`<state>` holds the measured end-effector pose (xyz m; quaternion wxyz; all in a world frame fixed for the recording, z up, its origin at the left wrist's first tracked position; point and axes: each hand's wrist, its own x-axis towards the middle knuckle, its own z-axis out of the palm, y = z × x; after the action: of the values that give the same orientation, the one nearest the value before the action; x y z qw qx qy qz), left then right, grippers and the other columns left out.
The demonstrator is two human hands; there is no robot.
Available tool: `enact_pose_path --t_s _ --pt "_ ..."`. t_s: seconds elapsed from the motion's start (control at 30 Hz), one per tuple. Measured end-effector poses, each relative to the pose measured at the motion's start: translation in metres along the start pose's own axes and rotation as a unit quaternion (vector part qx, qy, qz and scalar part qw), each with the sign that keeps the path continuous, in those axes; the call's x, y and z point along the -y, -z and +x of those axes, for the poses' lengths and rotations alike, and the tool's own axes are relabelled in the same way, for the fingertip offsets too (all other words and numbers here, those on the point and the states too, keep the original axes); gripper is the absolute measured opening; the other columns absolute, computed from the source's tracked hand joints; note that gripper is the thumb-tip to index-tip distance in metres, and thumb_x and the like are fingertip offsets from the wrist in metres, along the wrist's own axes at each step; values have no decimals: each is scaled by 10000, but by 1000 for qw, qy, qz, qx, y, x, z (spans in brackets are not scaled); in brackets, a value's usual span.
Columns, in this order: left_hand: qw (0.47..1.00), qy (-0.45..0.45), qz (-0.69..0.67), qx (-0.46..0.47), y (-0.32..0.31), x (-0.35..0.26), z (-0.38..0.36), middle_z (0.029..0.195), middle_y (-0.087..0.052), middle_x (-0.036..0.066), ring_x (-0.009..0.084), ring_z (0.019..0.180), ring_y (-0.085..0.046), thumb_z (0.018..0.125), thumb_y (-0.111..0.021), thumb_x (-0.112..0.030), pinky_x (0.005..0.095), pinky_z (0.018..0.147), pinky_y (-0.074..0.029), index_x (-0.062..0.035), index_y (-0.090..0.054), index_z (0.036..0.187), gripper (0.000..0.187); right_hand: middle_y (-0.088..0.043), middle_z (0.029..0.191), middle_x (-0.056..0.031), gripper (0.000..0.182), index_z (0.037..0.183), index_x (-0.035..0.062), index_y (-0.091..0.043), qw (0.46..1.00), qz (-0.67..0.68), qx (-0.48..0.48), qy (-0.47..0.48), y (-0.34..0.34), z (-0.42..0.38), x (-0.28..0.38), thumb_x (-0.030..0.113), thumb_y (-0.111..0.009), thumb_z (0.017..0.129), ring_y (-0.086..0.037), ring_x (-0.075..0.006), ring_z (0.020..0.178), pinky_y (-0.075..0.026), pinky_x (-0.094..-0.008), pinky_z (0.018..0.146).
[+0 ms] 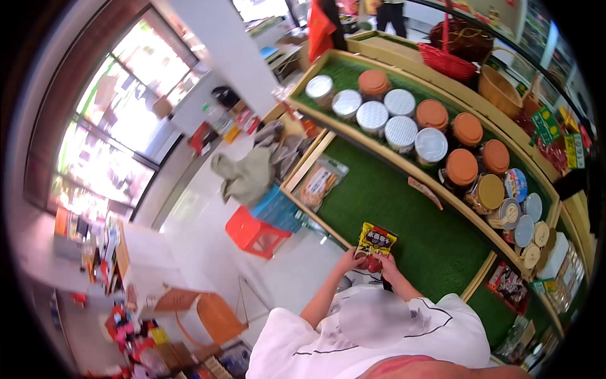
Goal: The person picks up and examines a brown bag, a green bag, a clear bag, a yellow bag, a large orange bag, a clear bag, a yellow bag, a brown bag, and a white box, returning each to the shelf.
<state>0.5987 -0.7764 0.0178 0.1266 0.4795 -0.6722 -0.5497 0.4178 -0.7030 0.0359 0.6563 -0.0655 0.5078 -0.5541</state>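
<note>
My left hand (349,259) and my right hand (389,266) both grip the lower end of a yellow and black snack packet (376,239). The packet is held upright just over the front edge of a green turf-lined shelf (404,221). Something red shows between my fingers at the packet's bottom. My white shirt fills the bottom of the view.
On the turf lie a clear snack bag (319,183) and a slim packet (424,191). Jars with orange and silver lids (416,129) line the upper tier. A red basket (448,60) and a wicker basket (499,91) stand beyond. On the floor are a red stool (255,234) and a blue crate (278,208).
</note>
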Motion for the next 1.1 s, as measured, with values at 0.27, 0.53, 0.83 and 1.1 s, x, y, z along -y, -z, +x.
enact_pose_path --t_s 0.27,0.53,0.83,1.1 --pt "998 -27 34 47 81 -10 85 987 -651 181 264 875 -645 799 -703 -346 348 774 -498 19 -523 1156 541 -606 1025 -33 365 1089 74 -517 988 -33 -149 33 -55 92 1 85 -714 782 -591 -141 917 -489 -296 786" --pt "992 -53 112 -39 198 67 215 1074 -612 226 396 957 -602 787 -659 -217 455 817 -487 -8 -492 1249 533 -624 974 -49 517 1266 90 -514 972 -193 -131 37 -180 218 -5 69 -665 772 -601 -123 888 -492 -275 760" --pt "985 -111 129 11 261 137 245 1121 -566 245 424 1002 -560 780 -610 -88 486 830 -458 -36 -456 1253 500 -637 959 -29 462 1204 78 -556 959 -212 -178 -54 -251 267 -39 109 -655 754 -585 -131 833 -462 -273 740" --pt "987 -78 123 64 254 119 211 1150 -558 248 413 1022 -567 744 -542 44 453 821 -472 -27 -333 1373 667 -637 951 -3 675 1419 188 -382 971 -224 -86 12 -211 226 -52 248 -640 798 -518 -83 683 -429 -242 564"
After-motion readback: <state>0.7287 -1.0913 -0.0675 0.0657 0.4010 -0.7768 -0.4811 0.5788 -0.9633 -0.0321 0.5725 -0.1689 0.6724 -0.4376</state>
